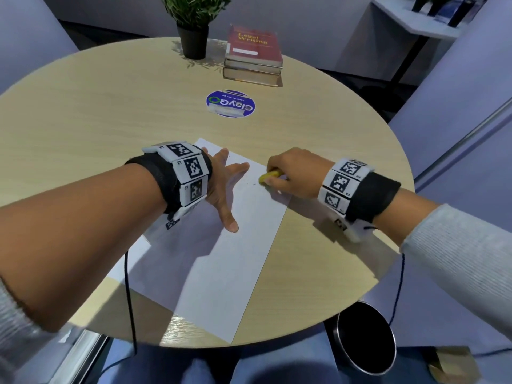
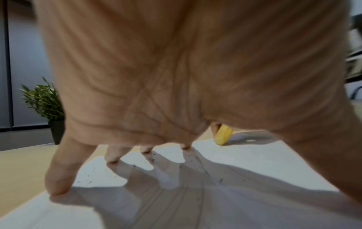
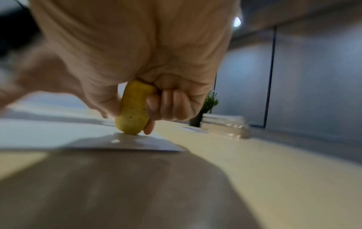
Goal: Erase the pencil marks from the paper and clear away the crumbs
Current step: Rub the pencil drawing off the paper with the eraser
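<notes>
A white sheet of paper (image 1: 238, 250) lies on the round wooden table (image 1: 110, 112). My left hand (image 1: 224, 187) is spread flat on the sheet's upper part, fingertips (image 2: 56, 189) pressing down. My right hand (image 1: 291, 173) grips a yellow eraser (image 1: 268, 177) whose tip touches the paper near its right edge. In the right wrist view the eraser (image 3: 133, 108) stands upright in my curled fingers, its end on the paper (image 3: 49, 133). Small dark crumbs (image 2: 154, 156) speckle the paper (image 2: 254, 167) around my left fingers; the eraser (image 2: 223, 136) shows beyond them.
A potted plant (image 1: 194, 26) and a stack of books (image 1: 253, 56) stand at the table's far side, with a round blue sticker (image 1: 230, 104) in front of them. A dark round bin (image 1: 365, 339) sits on the floor below the table's near right edge.
</notes>
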Demonstrator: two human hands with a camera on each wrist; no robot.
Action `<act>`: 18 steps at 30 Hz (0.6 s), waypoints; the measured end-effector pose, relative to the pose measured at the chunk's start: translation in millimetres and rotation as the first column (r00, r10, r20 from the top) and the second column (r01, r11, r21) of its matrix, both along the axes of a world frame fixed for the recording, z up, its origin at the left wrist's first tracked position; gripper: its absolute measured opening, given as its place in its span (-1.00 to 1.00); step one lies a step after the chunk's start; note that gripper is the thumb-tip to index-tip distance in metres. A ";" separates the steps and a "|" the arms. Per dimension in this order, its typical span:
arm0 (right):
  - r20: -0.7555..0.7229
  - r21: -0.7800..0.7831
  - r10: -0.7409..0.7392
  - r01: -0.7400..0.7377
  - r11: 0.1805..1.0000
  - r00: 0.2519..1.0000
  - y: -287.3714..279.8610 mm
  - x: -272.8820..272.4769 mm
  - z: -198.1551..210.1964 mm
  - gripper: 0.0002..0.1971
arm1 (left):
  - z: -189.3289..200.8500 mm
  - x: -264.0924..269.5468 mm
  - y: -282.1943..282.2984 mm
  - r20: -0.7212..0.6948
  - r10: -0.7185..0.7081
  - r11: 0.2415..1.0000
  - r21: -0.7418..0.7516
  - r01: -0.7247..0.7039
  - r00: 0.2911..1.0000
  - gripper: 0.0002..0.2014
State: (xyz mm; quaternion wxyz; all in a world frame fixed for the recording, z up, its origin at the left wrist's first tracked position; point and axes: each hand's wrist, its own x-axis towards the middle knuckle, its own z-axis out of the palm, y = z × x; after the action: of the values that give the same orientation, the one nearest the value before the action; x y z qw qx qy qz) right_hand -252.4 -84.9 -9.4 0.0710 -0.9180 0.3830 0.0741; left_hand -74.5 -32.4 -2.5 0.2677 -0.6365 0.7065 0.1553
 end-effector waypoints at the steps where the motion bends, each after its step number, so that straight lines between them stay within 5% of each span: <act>1: -0.015 -0.016 -0.009 0.009 1.000 1.000 -4.6 -1.6 0.2 -0.65 | 1.5 -1.2 1.5 0.015 -0.003 1.000 -0.009 0.003 1.000 0.36; 9: -0.031 -0.074 0.020 -0.023 0.997 0.999 -4.8 -5.8 -5.3 -0.65 | 4.9 -24.5 6.7 -0.106 -0.009 1.000 -0.004 0.009 0.994 0.28; 13: 0.011 -0.076 0.097 -0.095 0.992 0.995 12.1 -1.1 -6.6 -0.72 | 8.2 -28.6 13.4 -0.119 -0.098 0.993 -0.076 0.089 0.988 0.06; 16: 0.031 0.023 0.213 -0.213 0.977 0.977 29.1 5.0 -4.9 -0.79 | 10.6 -28.4 13.8 -0.114 -0.105 0.994 -0.046 0.100 0.988 0.29; 18: 0.044 0.025 0.112 -0.113 0.993 0.993 11.8 1.2 -1.1 -0.77 | 13.1 -29.2 14.7 -0.118 -0.079 0.997 -0.031 0.076 0.990 0.37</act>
State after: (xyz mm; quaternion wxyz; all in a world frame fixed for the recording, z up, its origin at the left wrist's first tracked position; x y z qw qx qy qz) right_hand -251.1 -73.1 -10.5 0.0875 -0.9384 0.3281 0.0635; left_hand -103.7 -17.7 10.6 0.2225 -0.6016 0.7474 0.1730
